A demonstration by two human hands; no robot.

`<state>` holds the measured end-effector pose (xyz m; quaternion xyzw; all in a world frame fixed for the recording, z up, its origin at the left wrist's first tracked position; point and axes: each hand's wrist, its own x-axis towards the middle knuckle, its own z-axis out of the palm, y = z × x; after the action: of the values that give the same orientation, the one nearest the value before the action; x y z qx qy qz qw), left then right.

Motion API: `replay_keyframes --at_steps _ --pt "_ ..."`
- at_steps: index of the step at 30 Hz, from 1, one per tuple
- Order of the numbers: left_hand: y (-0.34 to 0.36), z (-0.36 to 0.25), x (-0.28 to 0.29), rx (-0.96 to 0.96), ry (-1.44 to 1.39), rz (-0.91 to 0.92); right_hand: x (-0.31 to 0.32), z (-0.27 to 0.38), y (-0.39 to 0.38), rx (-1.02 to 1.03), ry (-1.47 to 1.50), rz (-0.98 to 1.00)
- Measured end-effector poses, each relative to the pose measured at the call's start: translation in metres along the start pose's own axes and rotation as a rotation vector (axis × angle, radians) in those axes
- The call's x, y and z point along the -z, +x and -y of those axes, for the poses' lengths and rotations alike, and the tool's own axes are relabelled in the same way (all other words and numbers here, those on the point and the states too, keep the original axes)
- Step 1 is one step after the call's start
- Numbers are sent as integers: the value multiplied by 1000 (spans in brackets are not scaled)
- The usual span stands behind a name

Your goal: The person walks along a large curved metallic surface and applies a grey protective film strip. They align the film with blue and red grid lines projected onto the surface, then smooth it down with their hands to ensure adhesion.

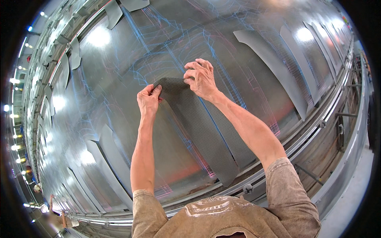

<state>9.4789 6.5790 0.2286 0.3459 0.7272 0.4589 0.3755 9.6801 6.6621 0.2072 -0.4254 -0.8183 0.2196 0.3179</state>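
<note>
A long dark grey sheet piece [202,135] with a fine textured surface stretches from my hands toward the near edge of a large metal table. My left hand [149,98] pinches its far left corner between thumb and fingers. At the far right corner, my right hand [201,78] has its fingers curled, with the thumb and a fingertip closed on the sheet's edge. That far end is lifted a little off the table, while the near end hangs close to the table rim.
The shiny metal table [174,158] carries blue and pink drawn outlines. Similar grey pieces lie at the right [274,67], at the left [109,170] and along the far edge [114,14]. A metal rail [301,146] borders the near side. Another person [55,220] stands at the far lower left.
</note>
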Motion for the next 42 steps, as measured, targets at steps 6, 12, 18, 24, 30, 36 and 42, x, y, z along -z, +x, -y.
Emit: replay_keyframes --at_steps 6,12,18,24,30,36,42 --pt "0 2 -1 -8 7 -8 -7 2 -4 -19 13 -63" --pt "2 -1 4 -6 -20 23 -6 4 -1 -49 49 -22" --pt "9 -12 6 63 -35 123 25 -1 -8 -166 313 28" --pt "22 1 8 100 -62 149 102 33 -120 -632 589 -214" --pt "16 0 12 96 -32 63 172 121 -300 -1335 529 110" --pt "24 1 14 137 -34 111 168 127 -299 -1457 723 82" --pt "26 1 10 121 -55 92 135 121 -307 -1410 724 37"
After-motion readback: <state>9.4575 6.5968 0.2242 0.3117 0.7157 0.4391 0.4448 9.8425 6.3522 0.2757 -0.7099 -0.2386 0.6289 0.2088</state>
